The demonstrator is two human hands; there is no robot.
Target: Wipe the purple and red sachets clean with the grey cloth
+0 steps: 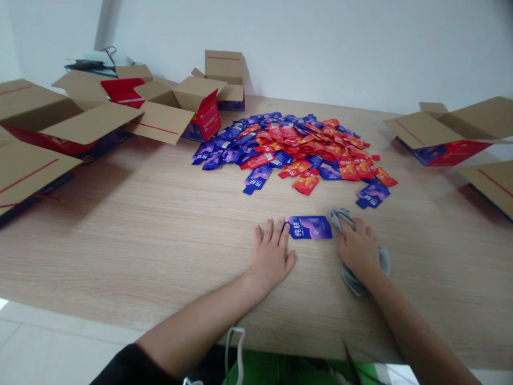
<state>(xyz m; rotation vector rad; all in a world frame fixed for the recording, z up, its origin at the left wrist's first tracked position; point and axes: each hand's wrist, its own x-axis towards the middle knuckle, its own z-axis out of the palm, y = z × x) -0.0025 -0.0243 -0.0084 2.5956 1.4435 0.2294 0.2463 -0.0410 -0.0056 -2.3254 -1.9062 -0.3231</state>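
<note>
A single purple sachet (310, 228) lies flat on the wooden table in front of me, its narrow spout end to the left. My left hand (272, 252) rests palm down with fingers spread, its fingertips touching that spout end. Just right of the sachet, my right hand (359, 250) presses a crumpled grey cloth (352, 279) to the tabletop, fingers bent over it. Part of the cloth is hidden under the hand. Beyond both hands spreads a big heap of red-orange sachets (306, 183) and purple sachets (256, 178).
Several open cardboard boxes stand on the left, among them a red-and-purple box (206, 117) and a larger box (68, 140). Another open box (452, 152) stands at the right. A white wall (320, 53) rises behind the table (120, 240). Dark items (90, 65) lie at the back left.
</note>
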